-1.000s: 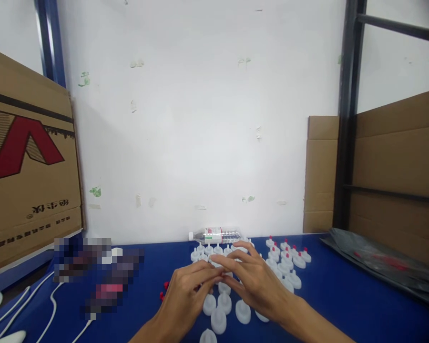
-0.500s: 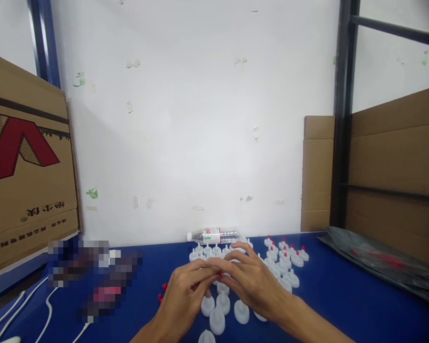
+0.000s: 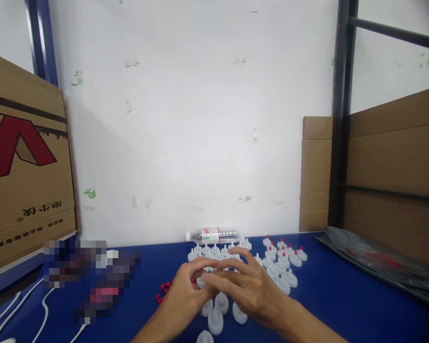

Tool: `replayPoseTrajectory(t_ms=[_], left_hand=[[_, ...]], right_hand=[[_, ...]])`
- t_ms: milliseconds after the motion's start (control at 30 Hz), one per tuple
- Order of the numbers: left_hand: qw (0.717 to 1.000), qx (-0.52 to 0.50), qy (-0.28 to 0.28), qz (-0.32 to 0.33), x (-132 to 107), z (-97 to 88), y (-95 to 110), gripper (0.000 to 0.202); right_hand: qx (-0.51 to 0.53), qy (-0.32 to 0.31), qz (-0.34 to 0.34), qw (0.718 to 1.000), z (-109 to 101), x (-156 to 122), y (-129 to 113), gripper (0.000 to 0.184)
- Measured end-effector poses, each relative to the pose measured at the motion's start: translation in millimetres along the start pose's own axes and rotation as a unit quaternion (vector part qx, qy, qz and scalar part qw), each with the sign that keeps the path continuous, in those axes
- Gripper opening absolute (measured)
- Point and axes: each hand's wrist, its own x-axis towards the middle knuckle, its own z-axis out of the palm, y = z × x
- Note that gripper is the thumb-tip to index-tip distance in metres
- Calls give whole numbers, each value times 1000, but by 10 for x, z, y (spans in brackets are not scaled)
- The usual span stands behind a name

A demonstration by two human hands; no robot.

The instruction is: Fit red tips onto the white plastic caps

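Both hands meet over the middle of the blue table. My left hand [image 3: 188,290] is closed with curled fingers on a white nozzle cap [image 3: 200,282], partly hidden by the fingers. From the other side my right hand [image 3: 252,288] bends in, its thumb and fingertips pressed together by the cap; what they pinch is hidden. Several loose white nozzle caps [image 3: 215,321] stand below and behind the hands. Left of my left hand lies a pile of small red tips [image 3: 162,287]. On the right, several white caps wear red tips [image 3: 295,257].
A clear plastic bottle [image 3: 212,236] lies at the wall. Blurred items with white cables [image 3: 45,305] are on the left, beside a printed cardboard box [image 3: 28,190]. A grey plastic bag [image 3: 379,262] lies at the right by a dark metal post [image 3: 339,143].
The red tip that showed between my fingertips is now hidden. My left fingers have lifted into a rounder curl, and the white cap shows between the hands. More red tips are visible at left.
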Motion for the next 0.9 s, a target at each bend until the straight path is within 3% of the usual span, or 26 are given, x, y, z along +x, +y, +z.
replayPoseTrajectory(t_ms=[100, 300, 667, 833, 900], left_hand=[[999, -49, -19, -14, -12, 8, 1, 51], [991, -118, 4, -65, -21, -1, -49, 67], [963, -236, -49, -122, -69, 19, 121, 53], [971, -223, -8, -91, -77, 55, 100, 43], [978, -195, -34, -66, -47, 33, 90, 42]], right_hand=[[5, 1, 21, 1000, 15, -11, -7, 42], [24, 22, 49, 998, 9, -7, -11, 48], [29, 70, 9, 997, -33, 4, -20, 31], [32, 90, 16, 995, -29, 42, -70, 29], [41, 100, 20, 994, -24, 61, -81, 25]])
